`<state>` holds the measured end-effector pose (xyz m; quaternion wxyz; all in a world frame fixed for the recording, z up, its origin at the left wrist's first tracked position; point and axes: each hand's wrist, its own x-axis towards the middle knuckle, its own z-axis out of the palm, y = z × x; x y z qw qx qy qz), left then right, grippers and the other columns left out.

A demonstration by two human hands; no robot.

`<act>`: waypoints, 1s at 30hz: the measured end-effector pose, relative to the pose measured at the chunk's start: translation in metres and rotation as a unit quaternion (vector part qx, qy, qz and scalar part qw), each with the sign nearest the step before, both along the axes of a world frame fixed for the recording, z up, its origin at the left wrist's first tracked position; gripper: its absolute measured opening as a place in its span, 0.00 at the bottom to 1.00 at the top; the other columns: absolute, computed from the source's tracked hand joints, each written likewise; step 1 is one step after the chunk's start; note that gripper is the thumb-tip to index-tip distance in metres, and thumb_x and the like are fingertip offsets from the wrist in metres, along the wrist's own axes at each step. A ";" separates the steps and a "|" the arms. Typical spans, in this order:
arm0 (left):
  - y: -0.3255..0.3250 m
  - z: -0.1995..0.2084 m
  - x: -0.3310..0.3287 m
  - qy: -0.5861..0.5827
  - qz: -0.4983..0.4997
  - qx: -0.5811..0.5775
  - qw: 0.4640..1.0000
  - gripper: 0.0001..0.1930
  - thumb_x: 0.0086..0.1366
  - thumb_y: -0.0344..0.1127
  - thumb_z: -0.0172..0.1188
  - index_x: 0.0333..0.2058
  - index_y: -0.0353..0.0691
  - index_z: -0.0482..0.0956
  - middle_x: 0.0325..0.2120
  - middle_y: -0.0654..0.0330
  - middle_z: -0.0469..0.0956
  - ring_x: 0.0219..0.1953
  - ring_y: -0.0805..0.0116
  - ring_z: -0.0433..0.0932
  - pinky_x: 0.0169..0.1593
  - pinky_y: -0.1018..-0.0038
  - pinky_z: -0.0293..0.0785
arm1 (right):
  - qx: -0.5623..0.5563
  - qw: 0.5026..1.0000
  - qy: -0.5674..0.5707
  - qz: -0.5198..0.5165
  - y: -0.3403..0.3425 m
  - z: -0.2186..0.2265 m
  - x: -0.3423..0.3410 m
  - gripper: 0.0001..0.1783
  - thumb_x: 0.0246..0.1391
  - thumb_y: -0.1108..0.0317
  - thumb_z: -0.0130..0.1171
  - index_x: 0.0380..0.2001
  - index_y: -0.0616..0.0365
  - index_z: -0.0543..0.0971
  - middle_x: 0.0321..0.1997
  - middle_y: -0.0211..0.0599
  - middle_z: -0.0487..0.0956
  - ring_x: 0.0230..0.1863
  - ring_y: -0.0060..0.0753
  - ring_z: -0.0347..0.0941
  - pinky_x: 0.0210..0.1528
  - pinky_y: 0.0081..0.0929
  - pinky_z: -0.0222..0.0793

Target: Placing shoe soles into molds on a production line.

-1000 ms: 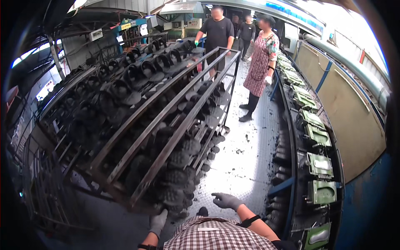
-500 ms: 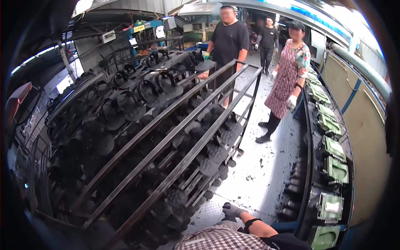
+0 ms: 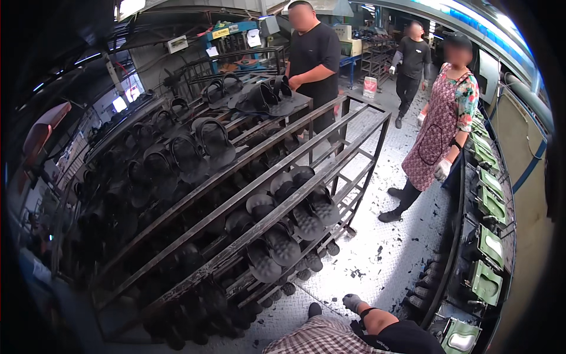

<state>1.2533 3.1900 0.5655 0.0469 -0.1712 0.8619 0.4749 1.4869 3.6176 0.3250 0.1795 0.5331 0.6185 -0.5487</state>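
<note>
My right hand (image 3: 354,302) wears a grey glove and hangs low by my checked shirt (image 3: 321,339), above the speckled floor. Nothing shows in it, and its fingers are too small in view to read. My left hand is out of the picture. Just left of my hand stands a tall metal rack (image 3: 277,212) on small wheels. Its slanted shelves carry several black sandals (image 3: 295,218), soles outward.
A row of green moulds (image 3: 486,248) on a dark machine line runs down the right side. A person in a patterned apron (image 3: 439,135) stands in the aisle, a person in a black shirt (image 3: 315,59) behind the rack, and a third further back.
My left hand, seen at the rack's lower end a second ago, has left the picture. My right hand has drawn in toward my body. The rack now looks closer and larger.
</note>
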 end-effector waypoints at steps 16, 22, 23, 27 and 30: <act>0.043 0.510 -0.087 0.428 -0.165 0.081 0.885 0.32 0.72 0.37 0.51 0.72 0.43 0.57 0.26 0.66 0.73 0.22 0.82 0.66 0.25 0.81 0.62 | -0.123 0.991 0.045 0.005 0.051 0.012 -0.024 0.18 0.65 0.55 0.51 0.56 0.42 0.72 0.52 0.32 0.82 0.51 0.39 0.77 0.44 0.45 0.70; 0.072 0.556 -0.136 0.335 -0.193 -0.035 0.922 0.36 0.66 0.47 0.55 0.69 0.37 0.60 0.26 0.59 0.79 0.22 0.73 0.74 0.28 0.75 0.72 | -0.078 0.978 0.191 0.041 -0.009 0.095 -0.046 0.23 0.67 0.55 0.48 0.62 0.48 0.70 0.50 0.38 0.82 0.44 0.40 0.79 0.41 0.43 0.71; 0.075 0.538 -0.133 0.338 -0.221 0.002 0.915 0.33 0.67 0.44 0.56 0.67 0.36 0.64 0.26 0.58 0.79 0.22 0.73 0.74 0.29 0.75 0.72 | -0.080 0.978 0.187 0.040 -0.008 0.097 -0.031 0.23 0.67 0.55 0.48 0.62 0.48 0.70 0.50 0.38 0.82 0.44 0.40 0.79 0.41 0.43 0.71; 0.080 0.419 -0.117 0.427 -0.296 -0.100 0.849 0.17 0.67 0.41 0.59 0.52 0.43 0.79 0.34 0.49 0.83 0.37 0.54 0.83 0.44 0.63 0.78 | -0.167 0.970 0.120 -0.130 0.031 0.063 0.043 0.22 0.68 0.52 0.47 0.59 0.49 0.70 0.52 0.36 0.81 0.43 0.43 0.79 0.42 0.43 0.72; 0.054 0.358 -0.108 0.391 -0.209 -0.201 0.874 0.15 0.67 0.47 0.53 0.39 0.43 0.82 0.37 0.46 0.82 0.45 0.43 0.80 0.49 0.54 0.76 | -0.023 0.992 -0.028 0.121 0.049 0.023 0.117 0.23 0.67 0.50 0.46 0.57 0.51 0.70 0.55 0.35 0.80 0.48 0.42 0.79 0.46 0.48 0.71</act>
